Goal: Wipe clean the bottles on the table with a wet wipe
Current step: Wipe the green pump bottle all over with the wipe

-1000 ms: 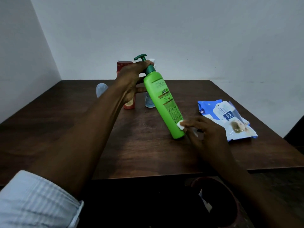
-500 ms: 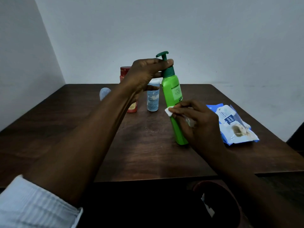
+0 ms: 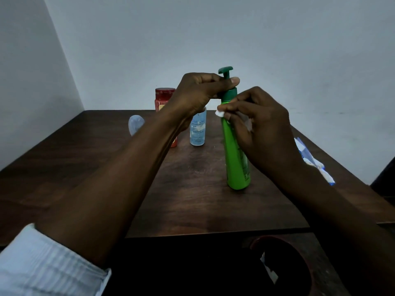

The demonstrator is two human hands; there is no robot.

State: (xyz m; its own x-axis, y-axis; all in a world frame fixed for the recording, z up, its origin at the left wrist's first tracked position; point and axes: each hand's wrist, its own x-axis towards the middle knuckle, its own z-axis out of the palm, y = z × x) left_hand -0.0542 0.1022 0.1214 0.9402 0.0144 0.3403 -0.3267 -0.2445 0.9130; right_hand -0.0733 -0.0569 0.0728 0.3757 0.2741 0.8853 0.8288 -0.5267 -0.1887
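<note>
Green pump bottle (image 3: 236, 159) stands slightly tilted on the table (image 3: 192, 199), your left hand (image 3: 198, 90) gripping its pump collar and your right hand (image 3: 260, 124) pinching a white wet wipe (image 3: 219, 113) against its shoulder, a blue bottle (image 3: 197, 131) behind it.

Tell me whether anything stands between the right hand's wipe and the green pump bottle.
Nothing visible does. The right hand pinches the wet wipe against the green bottle just below its dark collar, and the left hand grips the pump neck above.
</note>
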